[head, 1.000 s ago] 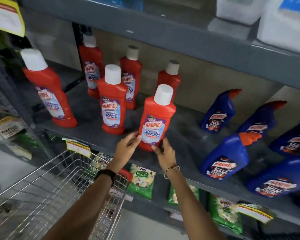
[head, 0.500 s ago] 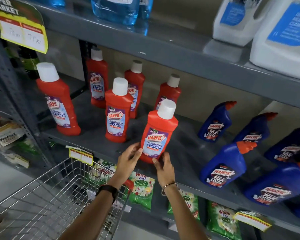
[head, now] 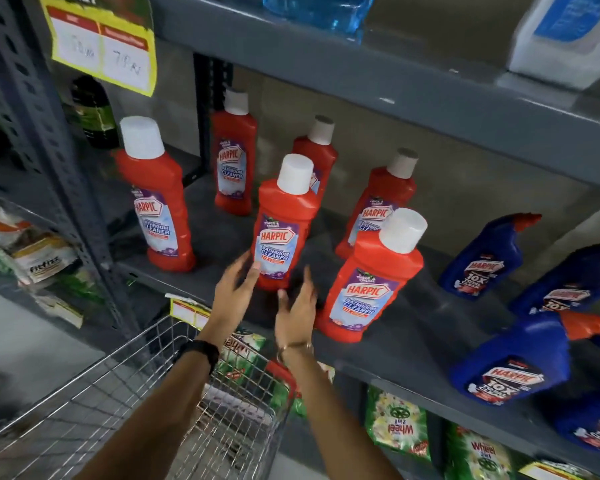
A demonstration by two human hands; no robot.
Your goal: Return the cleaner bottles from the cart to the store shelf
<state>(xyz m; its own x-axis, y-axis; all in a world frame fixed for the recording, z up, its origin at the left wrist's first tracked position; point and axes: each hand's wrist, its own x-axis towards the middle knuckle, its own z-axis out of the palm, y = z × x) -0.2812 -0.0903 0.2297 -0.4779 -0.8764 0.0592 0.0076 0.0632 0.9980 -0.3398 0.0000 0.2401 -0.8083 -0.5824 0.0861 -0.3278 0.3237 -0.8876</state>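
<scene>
The six red plastic cleaner bottles, among them the middle one (head: pixel 284 226), have smooth, slightly glossy bodies, matt white plastic caps and shiny printed paper or film labels. The dark blue plastic angled-neck bottles (head: pixel 484 259) look equally smooth and glossy, with orange caps. They stand on a grey painted metal shelf (head: pixel 413 348), matt and a little scuffed, carried by a perforated grey metal upright (head: pixel 32 109). The silver wire shopping cart (head: pixel 125 410) is bare shiny metal mesh. A yellow paper price card (head: pixel 101 43) hangs matt and creased. Below, green plastic-film detergent packets (head: pixel 397 424) gleam and crinkle.
</scene>
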